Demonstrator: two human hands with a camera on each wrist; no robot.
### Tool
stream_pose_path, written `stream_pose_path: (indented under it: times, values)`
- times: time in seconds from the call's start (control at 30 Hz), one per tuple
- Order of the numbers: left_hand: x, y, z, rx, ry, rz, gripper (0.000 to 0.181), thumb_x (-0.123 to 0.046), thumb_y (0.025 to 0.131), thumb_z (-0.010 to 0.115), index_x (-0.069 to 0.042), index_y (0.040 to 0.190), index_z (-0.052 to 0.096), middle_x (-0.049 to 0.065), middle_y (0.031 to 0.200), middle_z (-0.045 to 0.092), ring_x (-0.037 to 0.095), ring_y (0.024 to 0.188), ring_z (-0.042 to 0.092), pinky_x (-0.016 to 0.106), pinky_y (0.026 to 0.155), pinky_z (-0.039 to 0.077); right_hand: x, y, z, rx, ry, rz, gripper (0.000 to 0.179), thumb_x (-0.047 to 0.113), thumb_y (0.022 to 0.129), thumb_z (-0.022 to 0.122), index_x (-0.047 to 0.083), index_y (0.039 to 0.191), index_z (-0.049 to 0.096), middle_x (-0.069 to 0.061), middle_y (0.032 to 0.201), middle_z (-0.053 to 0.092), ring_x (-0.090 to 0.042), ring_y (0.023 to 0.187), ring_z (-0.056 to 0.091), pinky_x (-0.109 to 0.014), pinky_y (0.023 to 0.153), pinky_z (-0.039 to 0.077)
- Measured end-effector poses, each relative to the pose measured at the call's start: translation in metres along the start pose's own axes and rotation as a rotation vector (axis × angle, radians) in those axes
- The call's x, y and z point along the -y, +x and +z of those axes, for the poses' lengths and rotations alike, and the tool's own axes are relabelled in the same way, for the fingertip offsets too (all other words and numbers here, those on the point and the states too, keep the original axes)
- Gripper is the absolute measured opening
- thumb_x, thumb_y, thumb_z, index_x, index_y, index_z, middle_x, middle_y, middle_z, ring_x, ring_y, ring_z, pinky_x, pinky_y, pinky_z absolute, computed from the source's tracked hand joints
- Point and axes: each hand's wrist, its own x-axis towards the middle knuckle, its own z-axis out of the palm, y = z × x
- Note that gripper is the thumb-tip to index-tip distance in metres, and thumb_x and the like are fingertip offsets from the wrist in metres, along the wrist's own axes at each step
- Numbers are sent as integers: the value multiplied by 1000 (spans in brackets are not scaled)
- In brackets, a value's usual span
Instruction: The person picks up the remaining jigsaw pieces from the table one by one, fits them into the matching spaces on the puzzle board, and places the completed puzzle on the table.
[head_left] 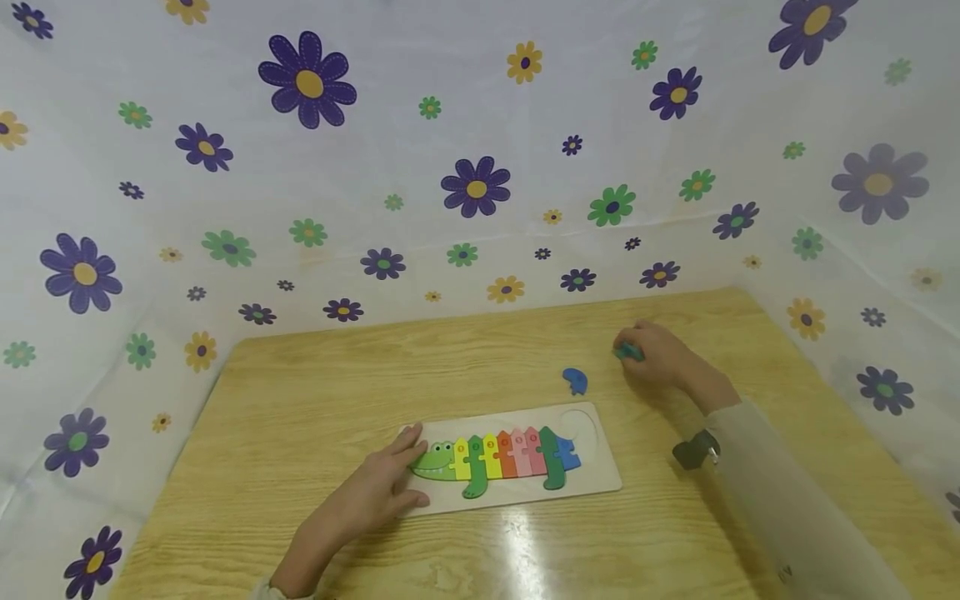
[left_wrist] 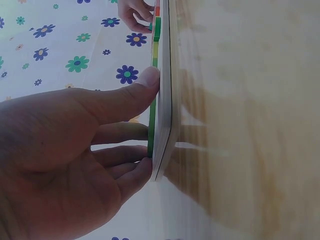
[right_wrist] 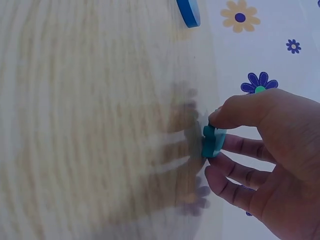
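A pale wooden puzzle board (head_left: 603, 479) lies on the table, carrying a crocodile of coloured, numbered pieces. At its left end is the green crocodile head (head_left: 435, 463); a blue piece (head_left: 567, 454) sits at the other end of the row, beside a bare round recess. My left hand (head_left: 375, 485) rests on the board's left end, its fingers extended and touching the head. Beyond the board to the right, my right hand (head_left: 662, 357) pinches a teal puzzle piece (right_wrist: 214, 142) between thumb and fingers, close to the tabletop.
A loose curved blue piece (head_left: 576, 381) lies just behind the board's right part. The wooden table (head_left: 337, 375) is bounded at the back and sides by a white flowered curtain (head_left: 405, 183). A dark object (head_left: 696, 451) hangs at the right sleeve.
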Motion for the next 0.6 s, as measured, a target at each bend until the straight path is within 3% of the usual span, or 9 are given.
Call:
stream_pose_path:
  times: [0.6]
  values:
    - [-4, -1, -1, -2, -4, -18, 73, -26, 90, 81, 6, 148, 49, 20, 166, 25, 37, 153, 23, 58, 120, 28, 1, -18, 5, -74, 33, -16, 22, 4, 92, 68, 1, 114, 70, -20, 109, 63, -36, 97, 63, -57, 89, 57]
